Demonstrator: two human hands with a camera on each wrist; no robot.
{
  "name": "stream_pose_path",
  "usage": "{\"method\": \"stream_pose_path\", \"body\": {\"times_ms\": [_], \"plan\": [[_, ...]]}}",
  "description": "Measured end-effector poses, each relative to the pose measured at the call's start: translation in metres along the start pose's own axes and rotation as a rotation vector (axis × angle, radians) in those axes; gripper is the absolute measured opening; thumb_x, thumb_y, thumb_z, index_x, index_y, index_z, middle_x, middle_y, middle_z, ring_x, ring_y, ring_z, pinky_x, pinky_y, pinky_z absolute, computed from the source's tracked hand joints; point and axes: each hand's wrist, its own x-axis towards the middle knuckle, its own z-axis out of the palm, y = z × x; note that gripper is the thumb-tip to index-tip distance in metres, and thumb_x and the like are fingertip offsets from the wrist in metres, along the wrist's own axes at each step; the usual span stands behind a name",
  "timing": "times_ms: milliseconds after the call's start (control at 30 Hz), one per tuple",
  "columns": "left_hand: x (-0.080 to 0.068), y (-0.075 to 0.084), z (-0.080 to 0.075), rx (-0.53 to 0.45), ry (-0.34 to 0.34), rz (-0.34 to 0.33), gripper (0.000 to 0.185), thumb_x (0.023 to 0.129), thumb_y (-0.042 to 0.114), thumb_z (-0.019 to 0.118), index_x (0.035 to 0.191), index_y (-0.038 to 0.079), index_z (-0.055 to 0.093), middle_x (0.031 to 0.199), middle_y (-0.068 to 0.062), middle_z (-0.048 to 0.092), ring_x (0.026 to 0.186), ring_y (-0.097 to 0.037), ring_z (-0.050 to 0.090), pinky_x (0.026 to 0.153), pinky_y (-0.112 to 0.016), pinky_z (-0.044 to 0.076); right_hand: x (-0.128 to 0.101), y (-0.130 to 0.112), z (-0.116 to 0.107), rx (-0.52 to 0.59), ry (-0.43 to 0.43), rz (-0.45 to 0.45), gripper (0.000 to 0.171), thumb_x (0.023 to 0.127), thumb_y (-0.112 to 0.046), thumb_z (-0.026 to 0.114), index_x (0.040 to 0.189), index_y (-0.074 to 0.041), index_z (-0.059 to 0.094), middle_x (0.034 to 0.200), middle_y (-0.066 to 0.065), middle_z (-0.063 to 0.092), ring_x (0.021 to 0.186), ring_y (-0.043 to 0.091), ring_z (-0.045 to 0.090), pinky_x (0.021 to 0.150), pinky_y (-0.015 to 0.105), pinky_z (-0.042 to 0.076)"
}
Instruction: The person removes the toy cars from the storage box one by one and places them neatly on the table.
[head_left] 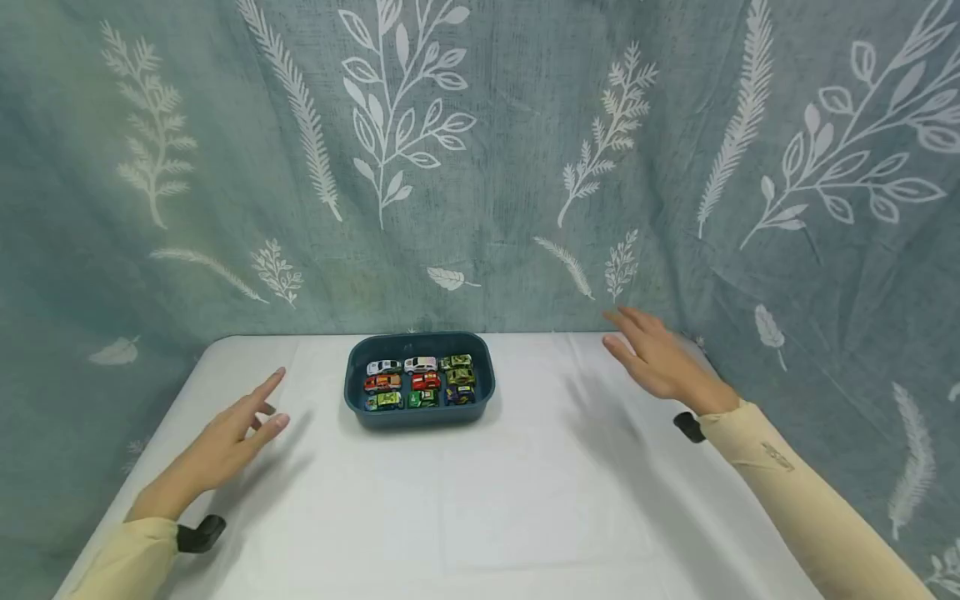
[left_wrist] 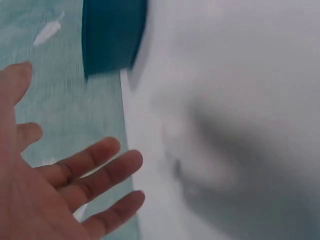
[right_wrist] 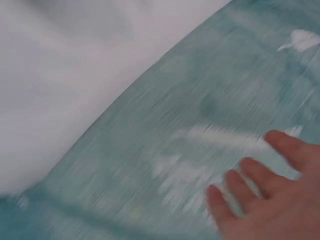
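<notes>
A dark blue rectangular tub point(head_left: 420, 419) stands near the back edge of the table with several toy cars lying in rows inside it. White cars point(head_left: 420, 365) are at the back, an orange one point(head_left: 382, 382) and a red one point(head_left: 425, 381) in the middle, green ones point(head_left: 385, 402) toward the front. My left hand point(head_left: 225, 442) hovers over the table to the left of the tub, fingers extended and holding nothing. Up at the back right, my right hand point(head_left: 660, 358) is raised above the table, also holding nothing. In the left wrist view the tub point(left_wrist: 112, 35) shows past my spread fingers.
A white cloth point(head_left: 480, 517) covers the table. Behind and at both sides hangs a green-blue curtain point(head_left: 495, 208) with white leaf prints. Black wrist straps point(head_left: 201, 534) show at the sleeves, and both arms cast shadows on the cloth.
</notes>
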Motion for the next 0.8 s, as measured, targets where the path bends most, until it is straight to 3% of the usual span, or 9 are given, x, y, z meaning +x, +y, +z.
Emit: {"method": "stream_pose_path", "body": {"times_ms": [100, 200, 400, 567, 800], "plan": [[0.024, 0.008, 0.023, -0.111, 0.004, -0.017, 0.074, 0.112, 0.037, 0.055, 0.173, 0.023, 0.015, 0.119, -0.02, 0.071, 0.089, -0.025, 0.068, 0.077, -0.043, 0.053, 0.033, -0.026, 0.016, 0.066, 0.041, -0.097, 0.058, 0.116, -0.043, 0.039, 0.16, -0.005, 0.045, 0.17, 0.026, 0.028, 0.156, 0.052, 0.024, 0.121, 0.073, 0.021], [0.044, 0.01, 0.046, -0.221, 0.016, -0.022, 0.071, 0.113, 0.036, 0.053, 0.173, 0.027, 0.017, 0.109, -0.016, 0.074, 0.078, -0.021, 0.068, 0.076, -0.038, 0.052, 0.064, -0.05, 0.037, 0.121, 0.069, -0.184, 0.053, 0.115, -0.041, 0.044, 0.155, -0.008, 0.054, 0.168, 0.021, 0.035, 0.155, 0.046, 0.03, 0.121, 0.069, 0.026], [0.069, 0.015, 0.078, -0.283, 0.028, 0.006, 0.064, 0.113, 0.036, 0.053, 0.171, 0.028, 0.026, 0.101, -0.011, 0.075, 0.073, -0.02, 0.065, 0.07, -0.031, 0.051, 0.103, -0.081, 0.078, 0.198, 0.046, -0.246, 0.046, 0.112, -0.039, 0.055, 0.146, -0.01, 0.063, 0.165, 0.018, 0.042, 0.153, 0.041, 0.036, 0.122, 0.065, 0.029], [0.077, 0.021, 0.085, -0.265, 0.006, 0.006, 0.065, 0.112, 0.039, 0.055, 0.17, 0.025, 0.03, 0.104, -0.011, 0.072, 0.068, -0.013, 0.059, 0.066, -0.029, 0.048, 0.128, -0.094, 0.095, 0.193, 0.024, -0.233, 0.045, 0.11, -0.044, 0.057, 0.142, -0.014, 0.068, 0.165, 0.017, 0.043, 0.154, 0.04, 0.037, 0.123, 0.064, 0.03], [0.069, 0.016, 0.08, -0.247, 0.02, -0.038, 0.067, 0.112, 0.04, 0.055, 0.171, 0.026, 0.027, 0.108, -0.012, 0.071, 0.068, -0.013, 0.052, 0.066, -0.029, 0.045, 0.169, -0.125, 0.109, 0.164, -0.085, -0.282, 0.044, 0.108, -0.043, 0.06, 0.138, -0.013, 0.072, 0.164, 0.018, 0.045, 0.154, 0.038, 0.039, 0.124, 0.058, 0.031]]}}
